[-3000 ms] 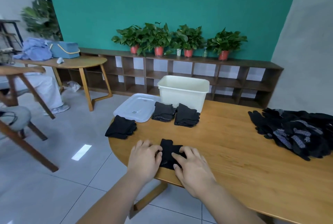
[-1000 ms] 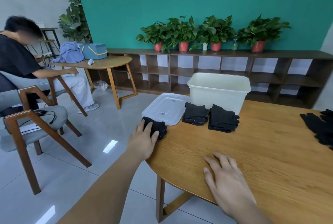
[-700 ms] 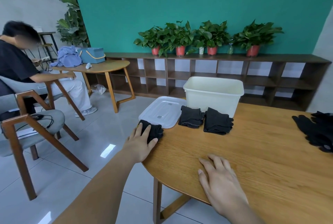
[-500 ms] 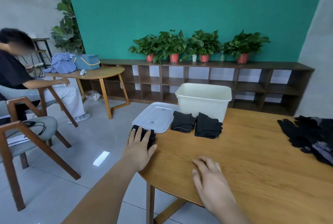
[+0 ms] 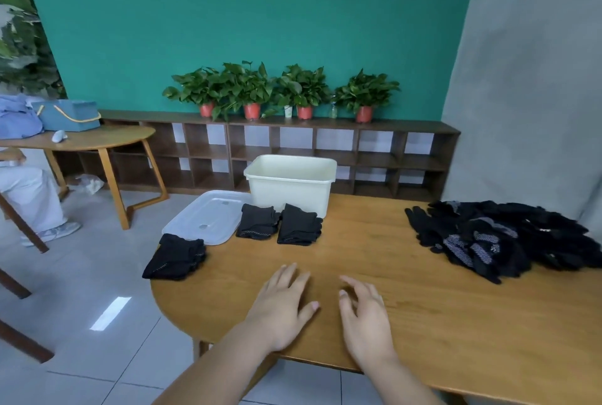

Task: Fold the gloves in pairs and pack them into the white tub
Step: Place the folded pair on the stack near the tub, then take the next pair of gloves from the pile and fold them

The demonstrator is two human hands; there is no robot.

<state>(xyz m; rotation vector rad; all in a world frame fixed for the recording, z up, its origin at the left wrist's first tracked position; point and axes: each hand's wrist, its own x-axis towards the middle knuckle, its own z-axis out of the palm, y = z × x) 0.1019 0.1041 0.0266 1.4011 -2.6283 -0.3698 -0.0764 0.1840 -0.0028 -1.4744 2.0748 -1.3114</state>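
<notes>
The white tub [image 5: 290, 184] stands at the far edge of the wooden table [image 5: 423, 316]. Two folded black glove pairs lie in front of it, one [image 5: 258, 221] on the left and one [image 5: 299, 225] on the right. A stack of folded black gloves [image 5: 176, 256] sits at the table's left edge, partly overhanging. A pile of loose black gloves [image 5: 501, 237] covers the table's right side. My left hand [image 5: 281, 305] and my right hand [image 5: 365, 316] hover side by side over the bare near part of the table, fingers relaxed, holding nothing.
The tub's clear lid [image 5: 208, 215] lies flat left of the tub. A second wooden table [image 5: 81, 140] with a blue box stands far left, and a seated person's leg [image 5: 29, 196] shows there. Low shelving with potted plants [image 5: 286, 92] lines the teal wall.
My left hand has let go of the folded gloves at the table's left edge and come back beside my right hand. The view has swung right, bringing the loose pile back in.
</notes>
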